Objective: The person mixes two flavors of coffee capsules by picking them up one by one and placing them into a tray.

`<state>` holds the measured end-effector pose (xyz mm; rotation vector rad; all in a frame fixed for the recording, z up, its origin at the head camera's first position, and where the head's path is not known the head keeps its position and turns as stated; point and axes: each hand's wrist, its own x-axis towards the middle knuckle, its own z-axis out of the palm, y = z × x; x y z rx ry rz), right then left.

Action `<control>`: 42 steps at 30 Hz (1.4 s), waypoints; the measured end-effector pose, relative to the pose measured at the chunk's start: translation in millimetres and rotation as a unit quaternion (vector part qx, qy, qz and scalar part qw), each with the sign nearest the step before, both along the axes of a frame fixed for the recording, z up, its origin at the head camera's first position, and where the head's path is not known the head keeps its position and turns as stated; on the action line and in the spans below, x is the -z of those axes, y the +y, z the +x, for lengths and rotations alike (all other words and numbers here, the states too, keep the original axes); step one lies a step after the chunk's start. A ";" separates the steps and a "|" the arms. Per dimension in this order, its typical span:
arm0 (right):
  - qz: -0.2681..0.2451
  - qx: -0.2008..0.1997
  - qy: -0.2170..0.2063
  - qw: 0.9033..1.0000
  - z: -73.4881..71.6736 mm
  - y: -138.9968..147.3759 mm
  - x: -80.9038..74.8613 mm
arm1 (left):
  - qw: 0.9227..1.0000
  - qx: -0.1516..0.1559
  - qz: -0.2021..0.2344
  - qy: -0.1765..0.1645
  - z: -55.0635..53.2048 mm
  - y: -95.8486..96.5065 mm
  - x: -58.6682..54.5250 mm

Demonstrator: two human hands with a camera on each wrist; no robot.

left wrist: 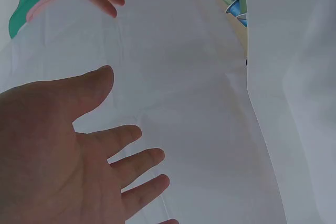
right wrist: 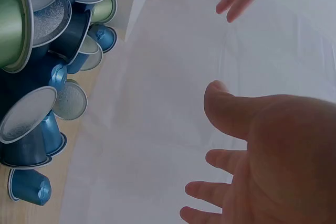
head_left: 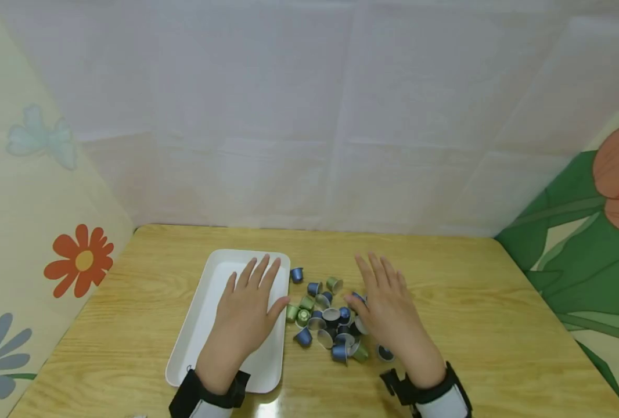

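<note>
“White tray [head_left: 267, 357] below the left hand [head_left: 244, 318]; the capsules [head_left: 331, 314]?”
“Loose on the table [head_left: 497, 325], just right of it; the right hand [head_left: 388, 307] hides some.”
“And both?”
“2 hands apart, fingers extended, pale cloth [head_left: 288, 116] beyond.”

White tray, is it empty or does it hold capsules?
The tray looks empty: the capsules lie beside it on the table, and none shows inside. The left hand hides part.

black wrist straps [head_left: 186, 393] (a pair) are worn beside pale grey-white fabric [head_left: 212, 410].
</note>
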<state>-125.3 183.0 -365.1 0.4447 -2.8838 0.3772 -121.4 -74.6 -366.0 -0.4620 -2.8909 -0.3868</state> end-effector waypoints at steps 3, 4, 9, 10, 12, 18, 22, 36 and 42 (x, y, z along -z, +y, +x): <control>-0.001 0.004 -0.010 1.000 -1.7 1.8 0.5 | 1.000 0.006 0.002 -0.017 0.0 -4.9 -3.7; -0.004 0.004 -0.013 1.000 -2.1 2.6 0.2 | 1.000 0.010 0.006 -0.029 0.6 -7.6 -5.3; -0.013 0.003 -0.022 1.000 -3.7 8.3 -1.2 | 0.995 0.037 0.050 -0.080 6.1 -30.5 -13.7; -0.019 0.004 -0.022 1.000 -4.0 9.6 -1.7 | 0.994 0.042 0.062 -0.083 6.5 -36.5 -14.2; -0.035 0.005 -0.022 0.999 -4.1 12.6 -2.7 | 0.992 0.050 0.087 -0.083 6.2 -49.3 -14.1; -0.070 -0.004 -0.023 0.997 -3.4 24.3 -3.0 | 0.976 0.067 0.190 -0.081 4.7 -94.3 -9.9; -0.065 -0.023 -0.002 0.998 -5.0 34.6 0.5 | 0.952 0.066 0.282 -0.103 3.7 -121.6 -1.4; 0.006 -0.092 0.100 0.991 -24.3 65.7 30.3 | 0.804 0.039 0.554 -0.215 -5.2 -155.9 63.7; 0.055 -0.120 0.079 0.988 -33.4 71.5 35.1 | 0.719 0.058 0.634 -0.277 -6.5 -160.0 81.5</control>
